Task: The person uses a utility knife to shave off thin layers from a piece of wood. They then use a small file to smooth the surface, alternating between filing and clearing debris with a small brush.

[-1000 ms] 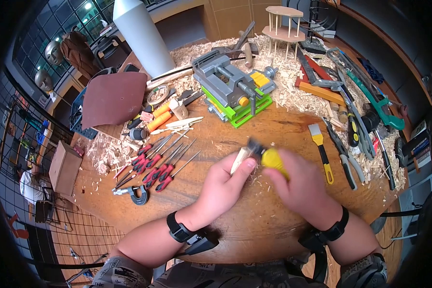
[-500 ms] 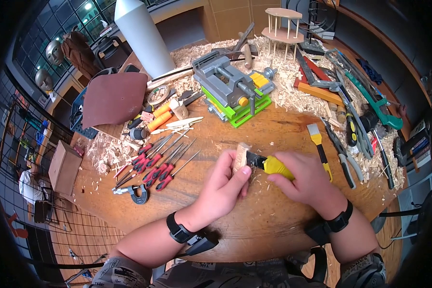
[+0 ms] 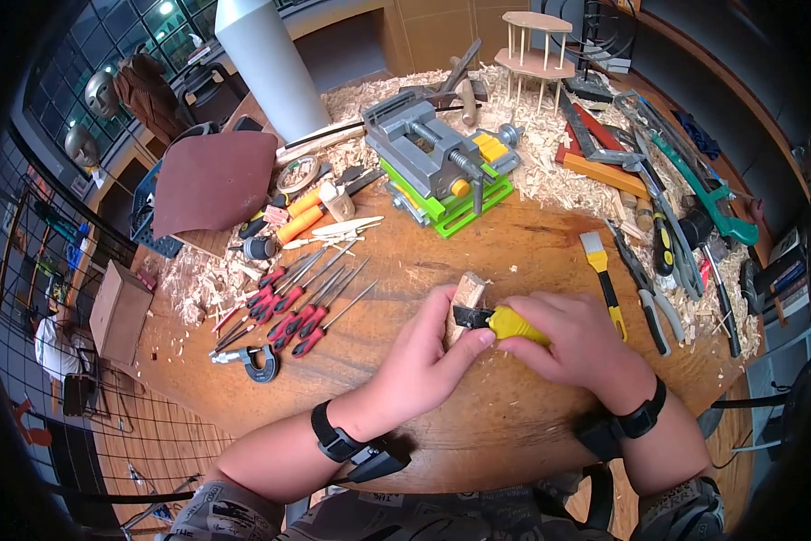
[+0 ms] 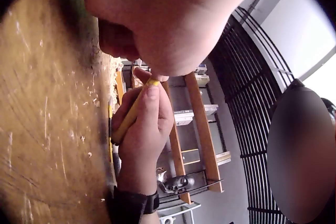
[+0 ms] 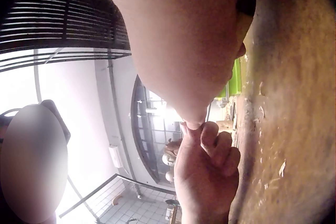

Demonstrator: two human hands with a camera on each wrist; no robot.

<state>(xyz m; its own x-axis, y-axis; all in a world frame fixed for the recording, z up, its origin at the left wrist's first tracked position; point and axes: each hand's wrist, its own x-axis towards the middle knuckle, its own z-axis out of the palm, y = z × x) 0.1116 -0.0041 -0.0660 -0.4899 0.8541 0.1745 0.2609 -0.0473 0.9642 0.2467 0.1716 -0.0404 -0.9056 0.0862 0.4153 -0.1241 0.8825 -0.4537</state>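
Note:
Just above the near middle of the bench, my left hand grips a small pale wood block, its upper end sticking out past the fingers. My right hand is wrapped round the yellow handle of a carving knife. The knife's short dark blade lies across the block's face in the head view. My left thumb reaches toward the base of the blade. From the left wrist, the knife's handle shows inside the right fist. In the right wrist view my left fingers are curled, and the block is hidden.
A grey vise on a green base stands beyond the hands. Red-handled needle files and a micrometer lie to the left. At right are a yellow brush, pliers and a green saw. Wood shavings cover the far side.
The block has shifted slightly right and tilted over in my left hand. The knife has swung from blurred motion at its upper end to lie across its face, lower down.

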